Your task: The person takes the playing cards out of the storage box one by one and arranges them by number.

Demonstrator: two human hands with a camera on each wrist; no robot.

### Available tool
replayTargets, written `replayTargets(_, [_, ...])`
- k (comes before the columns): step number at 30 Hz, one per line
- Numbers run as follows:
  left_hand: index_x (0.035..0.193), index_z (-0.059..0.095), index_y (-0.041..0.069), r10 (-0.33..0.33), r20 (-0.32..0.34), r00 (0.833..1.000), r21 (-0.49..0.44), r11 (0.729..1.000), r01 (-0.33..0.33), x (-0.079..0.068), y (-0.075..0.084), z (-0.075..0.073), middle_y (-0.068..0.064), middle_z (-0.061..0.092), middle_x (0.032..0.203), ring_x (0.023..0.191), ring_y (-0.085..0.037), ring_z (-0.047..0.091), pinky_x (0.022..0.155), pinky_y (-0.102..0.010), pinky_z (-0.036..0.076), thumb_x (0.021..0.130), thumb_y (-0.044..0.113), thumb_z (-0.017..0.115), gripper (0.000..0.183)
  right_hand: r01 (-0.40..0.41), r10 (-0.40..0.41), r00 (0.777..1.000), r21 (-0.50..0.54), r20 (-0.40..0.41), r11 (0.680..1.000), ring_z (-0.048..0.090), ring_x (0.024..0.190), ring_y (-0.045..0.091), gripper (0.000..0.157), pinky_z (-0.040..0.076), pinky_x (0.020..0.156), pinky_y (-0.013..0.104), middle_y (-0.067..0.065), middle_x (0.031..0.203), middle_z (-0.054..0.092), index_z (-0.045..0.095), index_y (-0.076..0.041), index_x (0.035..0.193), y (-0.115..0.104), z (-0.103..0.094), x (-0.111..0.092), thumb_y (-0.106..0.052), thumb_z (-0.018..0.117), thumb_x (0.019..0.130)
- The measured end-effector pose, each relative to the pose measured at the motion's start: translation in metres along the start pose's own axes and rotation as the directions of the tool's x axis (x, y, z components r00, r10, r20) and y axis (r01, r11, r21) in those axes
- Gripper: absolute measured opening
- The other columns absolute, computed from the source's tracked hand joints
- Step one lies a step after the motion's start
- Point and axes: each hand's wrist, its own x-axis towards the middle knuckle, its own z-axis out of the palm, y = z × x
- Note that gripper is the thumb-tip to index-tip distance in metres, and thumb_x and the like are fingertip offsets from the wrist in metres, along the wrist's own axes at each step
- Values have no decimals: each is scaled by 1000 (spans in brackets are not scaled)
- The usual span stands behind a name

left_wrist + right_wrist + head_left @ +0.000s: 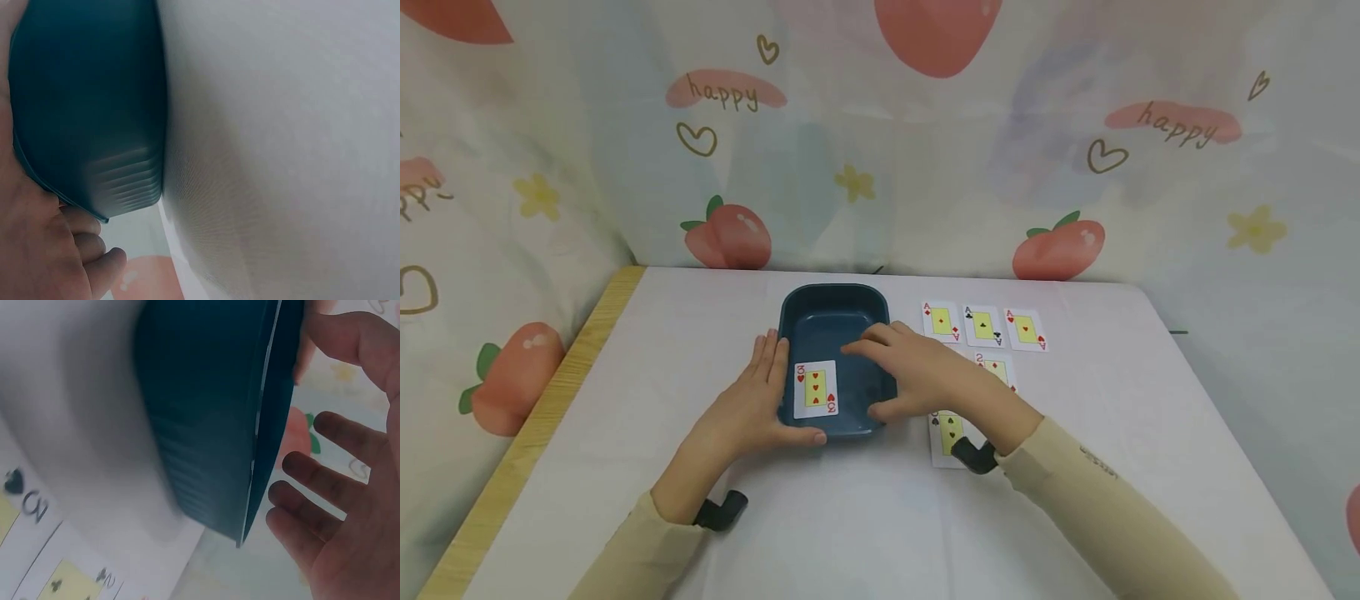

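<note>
A dark blue rectangular tray (827, 333) stands on the white-covered table, and a three of hearts card (816, 389) lies face up inside it. My left hand (752, 417) rests along the tray's left side, fingers straight, thumb near the front edge. The left wrist view shows that hand against the tray's wall (87, 112). Over the tray's right rim hovers my right hand (917, 367), fingers spread and slightly bent, holding nothing. In the right wrist view its fingers (325, 481) stand apart from the tray. Under the right forearm, a three of spades (947, 437) is partly covered.
Right of the tray, a back row holds the ace of diamonds (941, 322), ace of clubs (983, 326) and ace of hearts (1026, 330). A red two (995, 367) is partly hidden by the right wrist. A two of clubs (72, 581) shows in the right wrist view.
</note>
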Motion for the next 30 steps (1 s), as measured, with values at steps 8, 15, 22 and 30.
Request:
replayTargets(8, [159,3,-1,17,2,1000,0,1000,-17,2,-1,0,-19,-4,167,154,-36,-3,115,-57,30,61,82,73,146,48,-48,999,16,19,999,46,123,16,73,51,97,35,-4,140,51,49,-28,146,-9,7,31,-44,77,80])
replayTargets(15, [158,3,-2,21,4,1000,23,1000,-21,1,-2,-1,-20,-3,166,154,-37,-2,116,-55,28,60,87,69,148,50,-51,998,39,31,998,48,123,17,73,51,99,36,-2,141,52,50,-24,146,-13,18,51,-44,78,81])
replayTargets(22, [158,5,-3,33,-8,999,17,999,-33,1,-1,-2,-22,-1,166,154,-39,0,116,-55,28,61,84,71,146,18,-21,997,41,80,999,47,122,18,76,51,100,36,0,143,51,50,-21,147,-11,29,63,-43,80,81])
replayTargets(30, [158,4,-3,24,2,1000,23,999,-24,0,-1,-2,-21,-2,166,154,-38,-1,116,-55,28,60,87,68,147,-11,18,990,-49,140,999,50,129,20,85,45,108,38,5,145,51,49,-15,148,-15,39,71,-50,82,77])
